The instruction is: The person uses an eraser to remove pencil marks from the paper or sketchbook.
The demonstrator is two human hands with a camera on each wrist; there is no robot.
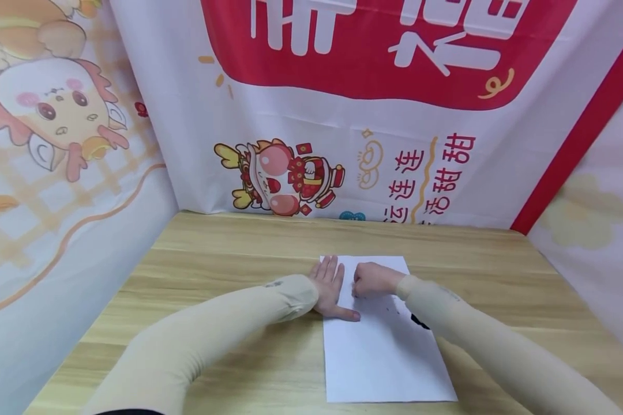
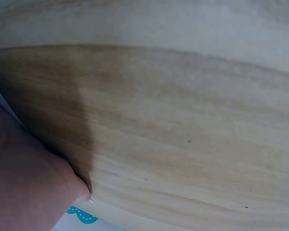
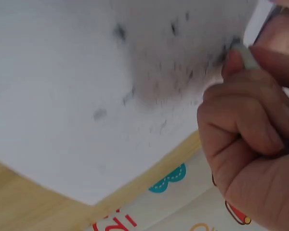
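A white sheet of paper (image 1: 384, 363) lies on the wooden table. My left hand (image 1: 330, 291) rests on its left side, fingers spread and thumb stretched across the sheet; in the left wrist view only part of this hand (image 2: 29, 178) shows. On the paper's upper part, my right hand (image 1: 372, 280) pinches a small pale eraser (image 3: 248, 57) between thumb and forefinger, its other fingers curled in. The eraser's tip is at the paper, beside dark smudges (image 3: 183, 72) and crumb-like specks. Most of the eraser is hidden by the fingers.
The wooden table (image 1: 228, 242) reaches back to a printed cloth (image 1: 301, 104) hanging behind it. Another patterned cloth (image 1: 57, 144) hangs at the left. A small black thing (image 1: 420, 321) shows beneath the right sleeve (image 1: 462, 317).
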